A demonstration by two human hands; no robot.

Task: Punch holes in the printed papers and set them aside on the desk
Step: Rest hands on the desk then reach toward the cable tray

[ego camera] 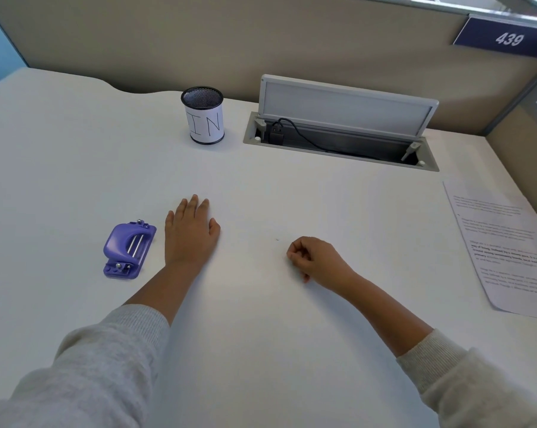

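I am resting my left grip (190, 231) flat on the white table (261, 186), fingers spread apart and holding nothing — the purple hole punch (128, 249) is lying just beside it, not touching. My right grip (312, 257) is curling into a loose fist; whether anything is pinched inside, I cannot tell. The printed papers (505, 248) are lying well apart at the table's right edge.

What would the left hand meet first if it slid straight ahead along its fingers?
Probably the mesh pen cup: the left hand lies flat on the desk, fingers aimed roughly toward it, bare desktop between.
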